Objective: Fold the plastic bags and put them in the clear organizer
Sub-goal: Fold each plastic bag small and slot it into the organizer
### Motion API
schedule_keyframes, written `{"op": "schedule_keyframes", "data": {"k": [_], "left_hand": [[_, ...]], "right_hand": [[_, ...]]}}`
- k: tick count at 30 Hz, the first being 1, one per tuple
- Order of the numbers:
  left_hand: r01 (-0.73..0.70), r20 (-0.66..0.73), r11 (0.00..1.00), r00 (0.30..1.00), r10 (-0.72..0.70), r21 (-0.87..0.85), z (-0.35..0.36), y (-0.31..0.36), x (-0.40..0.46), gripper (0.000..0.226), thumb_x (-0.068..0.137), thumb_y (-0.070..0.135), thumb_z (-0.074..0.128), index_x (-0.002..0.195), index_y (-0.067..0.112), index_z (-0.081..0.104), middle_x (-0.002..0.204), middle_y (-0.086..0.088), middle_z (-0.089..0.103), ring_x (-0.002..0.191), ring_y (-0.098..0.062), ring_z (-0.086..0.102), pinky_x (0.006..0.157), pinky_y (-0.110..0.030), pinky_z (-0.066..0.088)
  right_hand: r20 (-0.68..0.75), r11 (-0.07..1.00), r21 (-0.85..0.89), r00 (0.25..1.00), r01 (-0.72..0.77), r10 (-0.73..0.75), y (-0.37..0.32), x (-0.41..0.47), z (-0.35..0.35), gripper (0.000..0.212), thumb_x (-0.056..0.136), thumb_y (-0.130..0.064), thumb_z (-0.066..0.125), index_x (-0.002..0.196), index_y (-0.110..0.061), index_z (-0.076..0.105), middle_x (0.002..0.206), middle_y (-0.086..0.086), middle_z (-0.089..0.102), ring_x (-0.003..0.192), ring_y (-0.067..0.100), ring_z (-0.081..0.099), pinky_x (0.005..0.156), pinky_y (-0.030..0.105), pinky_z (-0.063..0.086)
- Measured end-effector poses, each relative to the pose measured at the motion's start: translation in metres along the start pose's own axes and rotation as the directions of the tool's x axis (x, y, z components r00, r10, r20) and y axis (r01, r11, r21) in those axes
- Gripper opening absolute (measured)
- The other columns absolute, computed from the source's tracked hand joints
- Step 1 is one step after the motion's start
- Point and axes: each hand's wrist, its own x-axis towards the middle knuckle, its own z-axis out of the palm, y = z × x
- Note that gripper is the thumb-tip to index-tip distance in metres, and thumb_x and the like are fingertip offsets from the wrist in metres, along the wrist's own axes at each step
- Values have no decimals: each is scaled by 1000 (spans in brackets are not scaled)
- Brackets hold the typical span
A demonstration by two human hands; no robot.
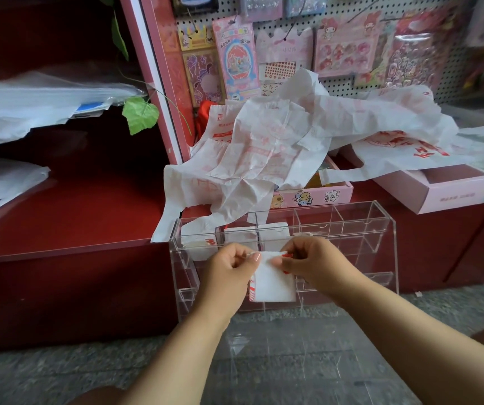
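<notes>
Head view has you holding a folded bag (273, 283), a small white square packet with red print at its edges, in front of the clear organizer (381, 229), which stands on the floor against the red bench (59, 229). Your left hand (229, 267) pinches the packet's top left corner between thumb and fingers, and your right hand (314, 264) pinches the top right corner, so each grip is narrow and closed on the bag. The packet hangs below your fingers, just in front of the organizer's face and not yet in any slot. Folded bags (240, 235) already sit in the left upper compartments, while the compartments to the right look empty. It looks as though you are finishing the fold or about to slot it in. To do it well, press the air out and keep the top edge taut between both pinches so the layers do not spring apart. Pick the next free compartment beside the filled ones, bring the packet over its opening, and lower the bottom edge in first. Let go only once the walls hold the fold shut. Thin plastic tends to unfold, so expect it to puff up if released early. A heap of loose bags (278, 147) waits on the pink boxes (454, 191) behind.
</notes>
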Motion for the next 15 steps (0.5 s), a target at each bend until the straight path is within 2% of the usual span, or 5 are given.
{"op": "schedule_keyframes", "data": {"k": [3, 6, 8, 11, 15], "left_hand": [[-89, 20, 992, 996, 88, 88, 0, 10, 10, 15, 91, 20, 66, 77, 18, 64, 64, 12, 59, 59, -2, 50, 63, -20, 43], [-172, 17, 978, 985, 171, 120, 1, 29, 25, 15, 91, 20, 67, 75, 19, 65, 67, 12, 59, 55, 2, 51, 58, -13, 43], [-222, 19, 966, 975, 222, 131, 2, 42, 40, 16, 90, 18, 68, 74, 20, 65, 70, 9, 61, 59, 1, 53, 58, -14, 44], [-281, 6, 936, 958, 286, 210, 5, 54, 67, 15, 87, 18, 69, 74, 24, 68, 78, 6, 66, 70, -9, 58, 68, -25, 48], [-293, -53, 915, 946, 319, 277, 16, 50, 90, 9, 84, 21, 73, 76, 24, 72, 90, 1, 68, 78, -14, 61, 73, -28, 49]], "right_hand": [[-51, 995, -79, 996, 64, -68, -8, 4, -12, 20, 90, -25, 67, 81, -7, 66, 55, -1, 62, 43, 4, 52, 46, 19, 45], [-103, 981, -130, 982, 142, -156, -17, 13, -24, 19, 92, -26, 64, 79, -12, 68, 66, 7, 71, 56, 20, 66, 65, 36, 59], [-137, 968, -158, 966, 197, -219, -23, 22, -33, 16, 92, -24, 65, 79, -17, 68, 70, 5, 71, 62, 18, 67, 71, 37, 59], [-225, 941, -211, 923, 266, -311, -32, 39, -44, 12, 91, -21, 66, 82, -15, 70, 71, -1, 70, 64, 14, 65, 68, 34, 56], [-297, 919, -299, 890, 256, -345, -25, 64, -47, 6, 90, -19, 66, 90, -15, 70, 79, -8, 69, 74, 12, 64, 72, 33, 55]]}}
